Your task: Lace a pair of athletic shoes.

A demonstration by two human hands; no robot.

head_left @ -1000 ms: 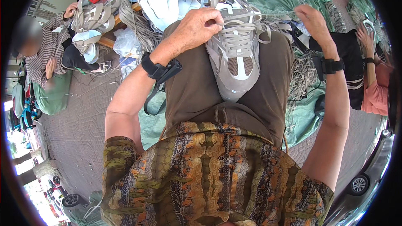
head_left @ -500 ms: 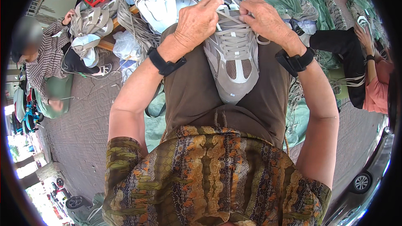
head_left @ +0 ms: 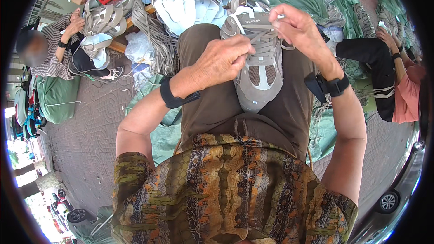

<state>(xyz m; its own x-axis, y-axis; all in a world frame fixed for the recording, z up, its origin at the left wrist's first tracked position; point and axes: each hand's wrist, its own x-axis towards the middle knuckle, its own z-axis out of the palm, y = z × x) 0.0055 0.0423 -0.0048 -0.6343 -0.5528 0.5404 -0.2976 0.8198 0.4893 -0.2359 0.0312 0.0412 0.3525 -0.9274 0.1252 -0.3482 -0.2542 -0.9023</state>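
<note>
I see grey shoe on brown trousers, between the thighs, toe toward their waist. Left hand over their left leg, fingertips pinched on lace. Right hand near their right knee, half-curled; can't tell if gripping.

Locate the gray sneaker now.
In the head view, the gray sneaker sits just right of upper centre, between the thighs, with left hand and right hand at its laces.

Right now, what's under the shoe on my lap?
The shoe rests on brown trousers, which show on both sides of it. Its sole, and whatever lies directly beneath, can't be seen because the shoe covers them.
</note>
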